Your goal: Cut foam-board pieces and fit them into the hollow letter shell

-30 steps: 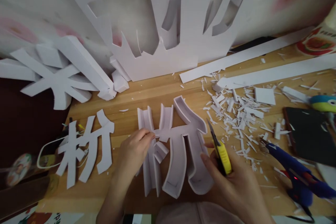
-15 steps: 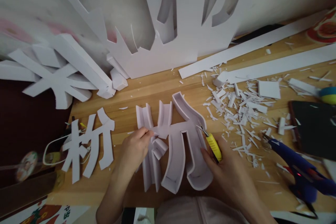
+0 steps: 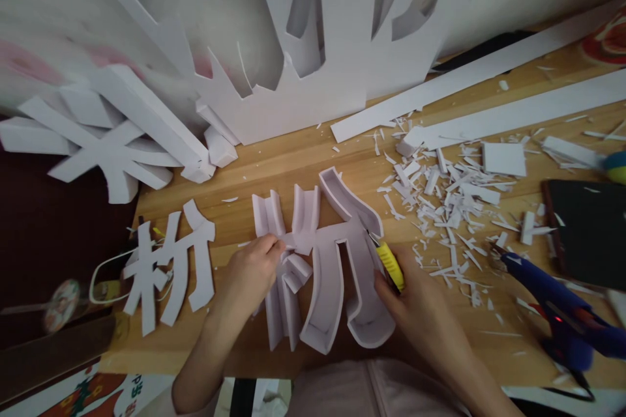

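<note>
A hollow white foam board character (image 3: pixel 328 273) with raised side walls lies on the wooden table in front of me. My left hand (image 3: pixel 257 267) is over its left part, thumb and fingers pinched together on a small white foam strip (image 3: pixel 289 247). My right hand (image 3: pixel 415 293) rests against the character's right side. It is wrapped round a yellow craft knife (image 3: pixel 391 266), whose blade points up and left at the wall there. Just below my left fingertips, a short bent foam wall (image 3: pixel 296 272) stands in the character.
A flat foam character (image 3: pixel 195 254) lies left, below stacked foam strokes (image 3: pixel 115 153). A cut-out foam sheet (image 3: pixel 337 88) leans at the back. Foam scraps (image 3: pixel 457 199), long strips (image 3: pixel 528 107), a dark pad (image 3: pixel 587 234) and a blue glue gun (image 3: pixel 548 300) with a red light occupy the right.
The view has shifted slightly. My right hand and the knife have moved a little up and left along the right wall. My left hand stays pinched in about the same place.
</note>
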